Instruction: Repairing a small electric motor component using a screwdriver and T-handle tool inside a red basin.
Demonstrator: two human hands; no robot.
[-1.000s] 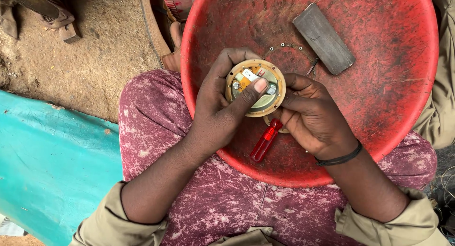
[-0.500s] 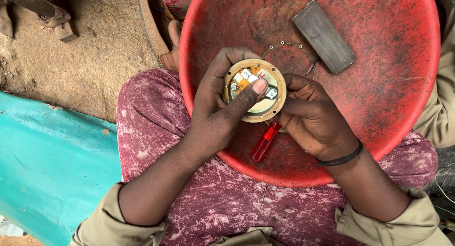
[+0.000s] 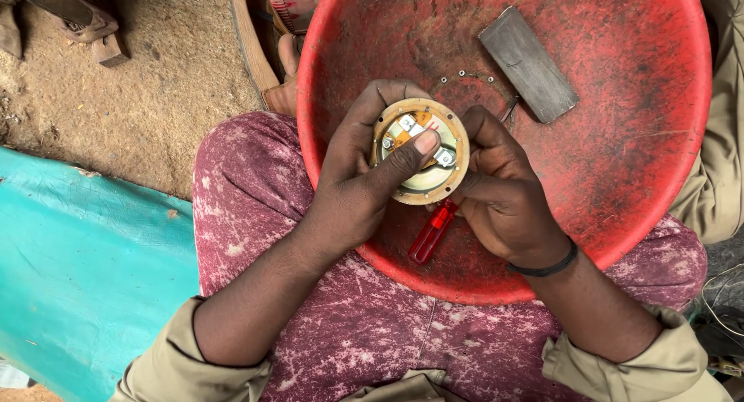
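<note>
A round tan part (image 3: 431, 183) with a rim of small holes and metal contacts inside sits between both hands, over a big red basin (image 3: 620, 177) on my lap. My left hand (image 3: 360, 177) wraps its left side, the thumb pressing across the contacts. My right hand (image 3: 504, 197) holds the right side and also grips a red-handled screwdriver (image 3: 432, 231), whose handle sticks out below the part. A black band circles the right wrist.
In the basin lie a dark grey flat bar (image 3: 528, 63) and a ring of small screws (image 3: 473, 77). A teal sheet (image 3: 77, 270) covers the ground at left, with sandy dirt (image 3: 147, 100) and wooden pieces beyond it.
Both hands and the round part stay in place. My left thumb has shifted slightly across the contacts.
</note>
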